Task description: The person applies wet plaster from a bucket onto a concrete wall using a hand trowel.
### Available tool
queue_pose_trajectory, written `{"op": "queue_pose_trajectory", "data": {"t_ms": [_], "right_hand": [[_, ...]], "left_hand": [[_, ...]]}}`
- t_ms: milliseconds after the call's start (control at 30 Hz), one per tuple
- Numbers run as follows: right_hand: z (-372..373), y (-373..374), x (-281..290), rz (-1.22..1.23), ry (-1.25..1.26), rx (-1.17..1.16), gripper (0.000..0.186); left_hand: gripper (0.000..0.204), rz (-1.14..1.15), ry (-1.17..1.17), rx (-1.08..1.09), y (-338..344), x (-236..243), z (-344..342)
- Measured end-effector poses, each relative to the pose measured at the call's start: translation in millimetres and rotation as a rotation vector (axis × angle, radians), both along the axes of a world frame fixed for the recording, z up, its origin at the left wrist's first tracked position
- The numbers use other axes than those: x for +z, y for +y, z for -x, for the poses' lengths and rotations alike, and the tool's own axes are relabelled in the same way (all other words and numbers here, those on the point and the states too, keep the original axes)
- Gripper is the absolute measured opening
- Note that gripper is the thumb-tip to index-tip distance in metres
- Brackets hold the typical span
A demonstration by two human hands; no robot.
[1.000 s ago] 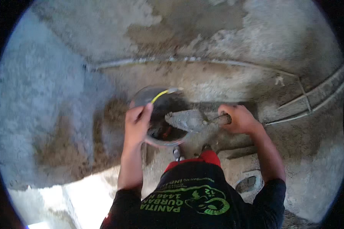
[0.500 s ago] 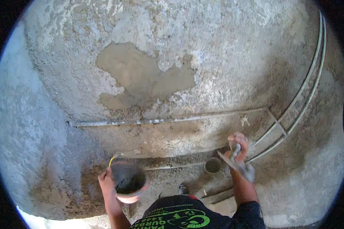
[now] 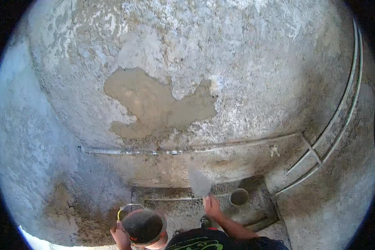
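My left hand [image 3: 120, 234] grips a round pan of dark wet mortar [image 3: 143, 227] at the bottom of the view, held level near my chest. My right hand [image 3: 211, 206] holds a trowel [image 3: 198, 181], its blade pointing up toward the wall. A brown patch of fresh wet mortar [image 3: 154, 106] sits on the rough grey wall [image 3: 246, 75] above, well apart from the trowel.
A thin pipe or ledge line [image 3: 162, 151] runs across the wall below the patch. A small round container [image 3: 239, 196] stands on the floor to the right of my right hand. Curved rails [image 3: 341, 121] run along the right side. Loose mortar lies on the floor at lower left [image 3: 71, 216].
The view has tilted up toward the wall. The trowel left the pan and swung from the right side to the centre, blade now raised. The pan stayed low at left.
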State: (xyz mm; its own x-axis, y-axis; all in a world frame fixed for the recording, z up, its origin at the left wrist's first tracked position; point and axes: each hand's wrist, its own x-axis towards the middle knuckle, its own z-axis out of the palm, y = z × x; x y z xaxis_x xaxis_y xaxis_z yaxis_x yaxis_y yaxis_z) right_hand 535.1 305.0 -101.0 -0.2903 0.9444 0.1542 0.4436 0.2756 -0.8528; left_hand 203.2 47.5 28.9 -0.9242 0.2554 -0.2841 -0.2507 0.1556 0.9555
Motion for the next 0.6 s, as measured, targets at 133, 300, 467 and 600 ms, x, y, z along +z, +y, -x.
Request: {"op": "queue_pose_trajectory", "data": {"t_ms": [133,300,467,600], "right_hand": [[-18,-45,-10,0.274,-0.243,-0.057,0.051],[-26,-20,-28,0.747,-0.176,0.325,0.045],[-4,52,65,0.360,0.225,0.255,0.038],[22,128,177,-0.769,0.019,-0.016,0.036]], "left_hand": [[0.038,0.025,-0.065,0.099,16,4,-9],[0.045,0.010,-0.015,-0.002,18,-18,4],[0.042,0.005,-0.017,-0.049,17,-5,-2],[0.041,0.050,0.004,-0.018,21,10,-12]]}}
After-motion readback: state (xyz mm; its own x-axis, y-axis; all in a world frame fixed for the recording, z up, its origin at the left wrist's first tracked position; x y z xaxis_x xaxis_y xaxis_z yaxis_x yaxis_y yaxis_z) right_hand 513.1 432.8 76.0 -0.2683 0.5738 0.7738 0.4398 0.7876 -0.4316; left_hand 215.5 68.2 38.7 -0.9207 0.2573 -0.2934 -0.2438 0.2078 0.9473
